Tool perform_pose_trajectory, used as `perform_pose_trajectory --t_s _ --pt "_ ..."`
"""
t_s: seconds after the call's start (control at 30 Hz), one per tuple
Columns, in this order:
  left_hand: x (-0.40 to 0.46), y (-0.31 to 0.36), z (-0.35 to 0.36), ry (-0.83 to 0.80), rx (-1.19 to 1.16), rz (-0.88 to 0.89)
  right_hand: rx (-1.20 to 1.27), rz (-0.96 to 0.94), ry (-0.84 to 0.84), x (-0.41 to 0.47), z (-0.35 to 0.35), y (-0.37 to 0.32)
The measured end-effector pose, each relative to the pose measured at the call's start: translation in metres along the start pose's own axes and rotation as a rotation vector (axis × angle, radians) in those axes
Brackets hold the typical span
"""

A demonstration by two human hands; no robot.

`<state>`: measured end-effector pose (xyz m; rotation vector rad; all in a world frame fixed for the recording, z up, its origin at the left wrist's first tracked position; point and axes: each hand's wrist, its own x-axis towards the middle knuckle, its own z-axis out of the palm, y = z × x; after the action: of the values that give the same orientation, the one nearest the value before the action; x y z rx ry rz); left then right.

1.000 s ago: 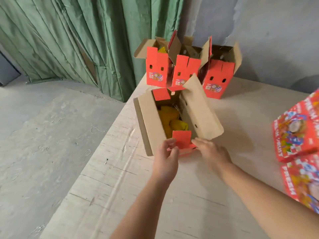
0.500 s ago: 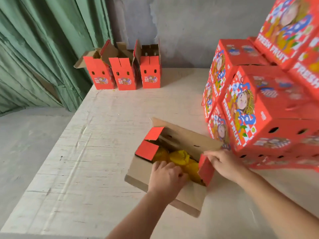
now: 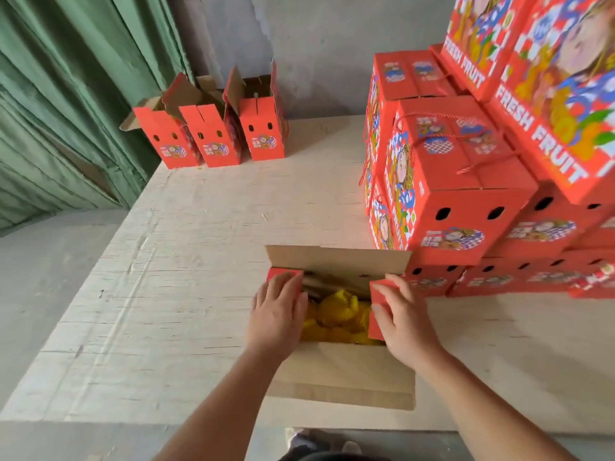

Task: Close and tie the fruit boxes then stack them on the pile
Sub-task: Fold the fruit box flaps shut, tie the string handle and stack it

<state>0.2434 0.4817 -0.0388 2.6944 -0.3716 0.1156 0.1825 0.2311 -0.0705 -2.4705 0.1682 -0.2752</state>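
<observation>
At upper left of the table (image 3: pixel 206 227), against a green curtain (image 3: pixel 66 94), stand three open boxes (image 3: pixel 213 134). The pile (image 3: pixel 466 181) of closed, tied boxes fills the upper right, just beside the open box (image 3: pixel 342 371) at lower centre, whose yellow fruit (image 3: pixel 336 317) shows inside. The left hand (image 3: pixel 279 311) lies flat, fingers straight, pressing the left end flap (image 3: pixel 283 272) inward. The right hand (image 3: pixel 404 319) curls over the right end flap (image 3: pixel 377 314), thumb on its inner face, gripping it. Both forearms reach up from the bottom edge.

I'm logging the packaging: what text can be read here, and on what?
"FRESH FRUIT": on the big tilted closed boxes at the top of the pile, printed twice.
Small oval labels on the stacked boxes and the three open boxes: too small and blurred to read.
</observation>
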Motion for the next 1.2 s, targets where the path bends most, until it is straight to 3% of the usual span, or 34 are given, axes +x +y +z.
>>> perform_pose_trajectory --t_s 0.07,0.13,0.2,0.3,0.43,0.53,0.6,0.7,0.8,0.87,0.9,1.03,1.13,1.2 --pt "-0.001 -0.005 0.007 -0.063 0.055 0.05 0.041 0.013 0.044 -0.003 0.0 -0.001" --pt "0.0 -0.005 0.013 -0.003 0.023 0.055 0.164 0.058 0.1 -0.009 0.001 0.001" --pt "0.006 -0.005 0.016 0.096 -0.081 -0.048 0.242 0.092 0.114 -0.01 -0.001 0.0" --pt "0.017 -0.012 0.012 0.252 -0.37 -0.308 0.176 -0.002 0.135 0.0 -0.002 -0.003" --pt "0.021 -0.014 0.009 0.133 -0.373 -0.346 0.418 -0.057 0.261 0.016 -0.013 -0.006" --pt "0.016 -0.008 0.007 0.177 -0.451 -0.464 0.422 -0.166 0.356 0.024 -0.019 -0.002" --pt "0.01 -0.009 0.005 0.176 -0.504 -0.457 0.364 -0.184 0.308 0.027 -0.015 0.001" --pt "-0.003 -0.017 0.003 0.158 -0.595 -0.31 0.262 -0.152 0.21 0.026 -0.007 0.011" --pt "-0.007 -0.025 -0.001 0.279 -0.741 -0.234 0.054 -0.119 -0.046 0.022 -0.007 0.024" --pt "0.0 -0.027 -0.002 0.344 -0.666 -0.271 -0.121 -0.081 -0.203 0.022 -0.012 0.026" --pt "0.004 -0.027 -0.003 0.295 -0.632 -0.302 -0.155 -0.071 -0.235 0.023 -0.014 0.026" --pt "0.009 -0.032 0.0 -0.12 -0.726 -0.429 0.157 0.129 -0.088 0.011 -0.016 0.016" --pt "0.01 -0.037 0.002 -0.115 -0.702 -0.458 0.381 0.403 -0.178 -0.008 -0.018 0.018" --pt "0.01 -0.037 0.004 -0.062 -0.537 -0.348 0.377 0.326 -0.205 -0.025 -0.026 0.029"
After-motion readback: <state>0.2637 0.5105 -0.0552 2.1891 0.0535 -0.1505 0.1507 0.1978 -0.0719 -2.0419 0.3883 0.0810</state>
